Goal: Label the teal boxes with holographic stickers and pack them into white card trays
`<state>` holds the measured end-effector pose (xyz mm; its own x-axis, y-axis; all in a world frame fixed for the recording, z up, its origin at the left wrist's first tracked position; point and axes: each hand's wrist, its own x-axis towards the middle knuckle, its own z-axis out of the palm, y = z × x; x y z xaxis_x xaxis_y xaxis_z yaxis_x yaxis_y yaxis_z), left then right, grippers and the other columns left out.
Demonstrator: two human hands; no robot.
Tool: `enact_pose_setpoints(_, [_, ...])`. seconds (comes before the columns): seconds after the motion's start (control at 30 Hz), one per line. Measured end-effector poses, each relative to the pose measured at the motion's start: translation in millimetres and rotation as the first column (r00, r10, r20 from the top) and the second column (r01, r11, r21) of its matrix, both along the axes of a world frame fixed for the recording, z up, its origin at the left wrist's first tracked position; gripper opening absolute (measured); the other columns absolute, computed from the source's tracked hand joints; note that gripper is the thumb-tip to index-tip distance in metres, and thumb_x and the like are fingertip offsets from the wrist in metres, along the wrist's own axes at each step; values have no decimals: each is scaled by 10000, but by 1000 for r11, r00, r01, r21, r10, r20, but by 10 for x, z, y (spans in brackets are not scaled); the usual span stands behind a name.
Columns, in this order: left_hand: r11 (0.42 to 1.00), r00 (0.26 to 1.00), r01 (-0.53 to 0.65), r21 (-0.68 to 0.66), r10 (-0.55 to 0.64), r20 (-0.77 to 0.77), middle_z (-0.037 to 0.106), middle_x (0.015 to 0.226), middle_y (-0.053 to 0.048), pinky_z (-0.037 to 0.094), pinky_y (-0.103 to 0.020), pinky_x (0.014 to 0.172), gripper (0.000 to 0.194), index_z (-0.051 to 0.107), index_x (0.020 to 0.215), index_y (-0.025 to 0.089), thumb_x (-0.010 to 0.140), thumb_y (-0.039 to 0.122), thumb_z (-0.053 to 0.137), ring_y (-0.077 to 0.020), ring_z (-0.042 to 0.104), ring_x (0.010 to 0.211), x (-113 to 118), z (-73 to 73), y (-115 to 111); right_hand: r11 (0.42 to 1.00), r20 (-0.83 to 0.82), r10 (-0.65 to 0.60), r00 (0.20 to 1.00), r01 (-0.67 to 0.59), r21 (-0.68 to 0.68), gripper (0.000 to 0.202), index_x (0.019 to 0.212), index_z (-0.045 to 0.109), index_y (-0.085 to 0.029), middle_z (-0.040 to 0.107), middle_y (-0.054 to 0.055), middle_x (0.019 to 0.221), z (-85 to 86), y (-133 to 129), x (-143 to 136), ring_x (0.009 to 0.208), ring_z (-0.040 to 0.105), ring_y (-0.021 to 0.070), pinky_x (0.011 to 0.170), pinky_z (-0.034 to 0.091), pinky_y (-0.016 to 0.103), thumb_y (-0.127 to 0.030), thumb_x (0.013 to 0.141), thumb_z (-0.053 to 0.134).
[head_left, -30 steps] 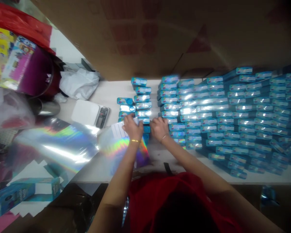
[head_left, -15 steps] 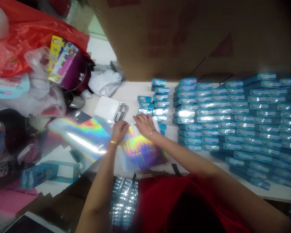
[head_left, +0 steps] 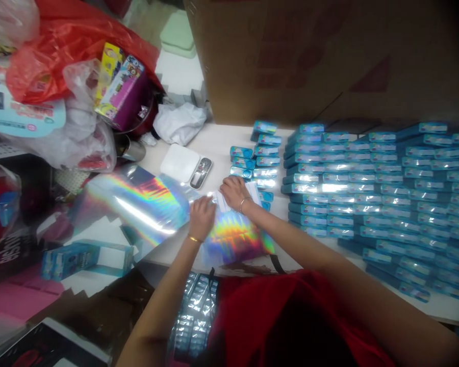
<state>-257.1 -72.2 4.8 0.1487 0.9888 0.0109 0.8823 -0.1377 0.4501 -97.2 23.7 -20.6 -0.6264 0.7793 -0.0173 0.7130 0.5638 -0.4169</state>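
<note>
head view: iridescent sheet (head_left: 233, 235) is laid on table (head_left: 221, 142) under right hand (head_left: 235, 193), fingers loosely spread; left hand (head_left: 202, 216) is curled near its corner, grip undeterminable. nearby blue boxes (head_left: 266, 173) could be knocked by a sideways slip.

**Two bare lanes on a crowded white table**

We find one open lane on the table (head_left: 219, 145), between the white device (head_left: 179, 162) at left and the small cluster of blue boxes (head_left: 268, 150); our hands close its near end. A narrower lane separates that cluster from the packed blue rows (head_left: 348, 188) filling the right; our right forearm (head_left: 283, 232) crosses above it. A tall cardboard wall (head_left: 271, 61) blocks the far side. Shiny film (head_left: 133, 204) covers the near left.
</note>
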Motion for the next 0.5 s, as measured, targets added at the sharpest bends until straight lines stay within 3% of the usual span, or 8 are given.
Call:
enact_pose_setpoints(0.07, [999,995,-39,21,37,93,661,1061,-94,386,-404,901,99,618,897,230,867,243,525,-231,581,1007,41,170,-163,1000,-24,-9,1000,9,-21,259,1048,637,-162,591,109,1070,-5,9,-17,1054,417,254,946,259,409,-236,965,403])
enact_pose_setpoints(0.13, [975,954,-213,68,192,232,652,932,-64,408,-367,868,57,591,876,219,855,261,558,-199,592,909,102,368,-257,998,-85,-21,996,16,-55,261,1104,618,-161,599,110,1102,26,0,-11,1076,430,250,965,260,408,-226,964,407])
enact_pose_setpoints(0.2, [877,806,-477,56,411,426,616,859,-32,433,-327,832,92,567,867,209,838,290,596,-167,583,840,191,544,-241,994,-219,-74,973,55,-90,263,1089,617,-159,602,109,1113,109,-55,45,1093,448,241,978,279,396,-269,969,411])
enact_pose_setpoints(0.27, [766,570,-639,-78,539,620,588,819,-6,455,-285,772,149,545,864,203,814,314,630,-136,572,771,317,656,-126,977,-410,-198,890,146,-155,310,1063,612,-161,602,104,1096,234,-175,161,1091,478,225,974,320,375,-350,980,380])
enact_pose_setpoints(0.33, [739,373,-632,-234,555,744,576,771,14,463,-253,729,186,528,841,201,777,310,664,-114,568,721,489,685,33,922,-555,-378,741,251,-294,377,1048,599,-175,607,89,1062,366,-345,327,1050,519,208,938,375,354,-434,982,332])
enact_pose_setpoints(0.37, [748,312,-597,-291,551,774,574,746,20,465,-243,718,198,525,827,199,757,301,679,-108,569,707,593,669,109,876,-582,-473,662,284,-390,388,1019,597,-188,613,75,1023,423,-436,421,1003,542,200,904,403,343,-470,973,334])
enact_pose_setpoints(0.5, [771,211,-444,-456,585,783,570,677,32,459,-221,668,216,529,764,192,685,271,715,-97,560,654,1083,481,298,653,-503,-749,433,347,-673,328,786,566,-212,568,0,742,523,-703,830,730,541,161,716,446,289,-523,876,520])
